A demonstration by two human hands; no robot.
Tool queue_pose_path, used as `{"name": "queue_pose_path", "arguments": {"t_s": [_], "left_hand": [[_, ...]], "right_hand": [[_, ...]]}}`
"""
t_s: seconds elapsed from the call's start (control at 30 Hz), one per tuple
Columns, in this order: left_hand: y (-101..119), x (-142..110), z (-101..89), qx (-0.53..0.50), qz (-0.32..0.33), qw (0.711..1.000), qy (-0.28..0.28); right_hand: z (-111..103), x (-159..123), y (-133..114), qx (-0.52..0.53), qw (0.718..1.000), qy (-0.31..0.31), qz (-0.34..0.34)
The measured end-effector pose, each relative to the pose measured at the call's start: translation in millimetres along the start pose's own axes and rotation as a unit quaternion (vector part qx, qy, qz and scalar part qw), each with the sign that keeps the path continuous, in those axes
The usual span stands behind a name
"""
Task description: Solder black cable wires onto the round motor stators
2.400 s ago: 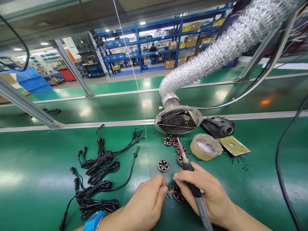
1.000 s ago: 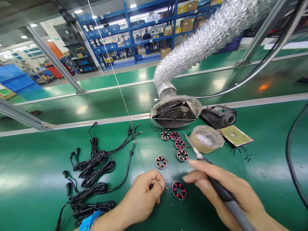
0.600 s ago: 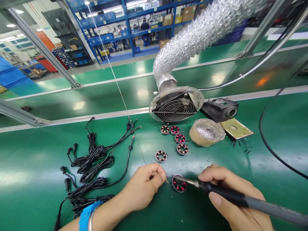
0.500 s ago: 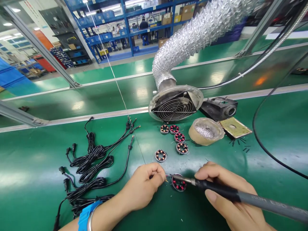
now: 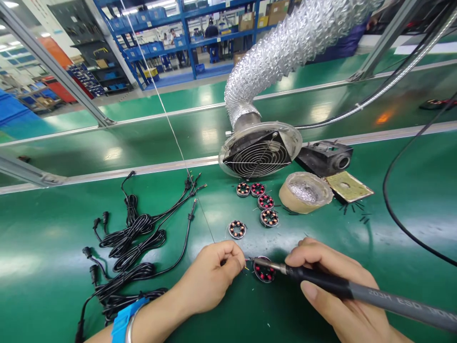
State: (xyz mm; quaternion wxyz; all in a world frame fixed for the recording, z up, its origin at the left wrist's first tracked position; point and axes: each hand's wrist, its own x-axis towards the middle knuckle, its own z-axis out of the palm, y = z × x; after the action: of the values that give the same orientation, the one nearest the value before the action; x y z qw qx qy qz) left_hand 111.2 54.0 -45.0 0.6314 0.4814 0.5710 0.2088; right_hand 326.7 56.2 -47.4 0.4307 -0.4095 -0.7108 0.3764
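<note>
**Soldering iron lies nearly level, tip leftward, on the fan's near side**

From my distant seat I see the soldering iron (image 5: 321,281) on the near side of the fan (image 5: 260,159), its long axis almost crosswise, tip to the left, handle sloping nearer me at the right. The right hand (image 5: 352,271), near and right of the fan, has its fingers curled around the grip. The left hand (image 5: 217,274), near and left of the fan, pinches thin wires (image 5: 247,259) between closed thumb and forefinger. Straight on the fan's near side, the shaft crosses above a red-wound ring (image 5: 262,276); I cannot tell whether they touch.

Five more rings (image 5: 274,219) sit between it and the fan. A metal rail (image 5: 164,168) edges the bench behind the fan. Black cables (image 5: 143,223) crowd its near left, a tub (image 5: 291,200) its near right; green tabletop (image 5: 339,233) separates tub and right hand.
</note>
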Motion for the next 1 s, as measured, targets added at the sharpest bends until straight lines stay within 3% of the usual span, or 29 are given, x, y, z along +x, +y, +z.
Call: {"name": "queue_pose_path", "arguments": {"t_s": [0.4,1.0], "left_hand": [[-2.9,0.4,-1.3,0.008,0.014,1.0,-0.004],[-1.3,0.3,-1.2,0.021,0.022,1.0,-0.005]], "right_hand": [[-0.6,1.4,-2.7,0.005,0.999,-0.021,-0.025],[1.0,-1.4,-5.3,0.021,0.998,0.001,-0.056]]}}
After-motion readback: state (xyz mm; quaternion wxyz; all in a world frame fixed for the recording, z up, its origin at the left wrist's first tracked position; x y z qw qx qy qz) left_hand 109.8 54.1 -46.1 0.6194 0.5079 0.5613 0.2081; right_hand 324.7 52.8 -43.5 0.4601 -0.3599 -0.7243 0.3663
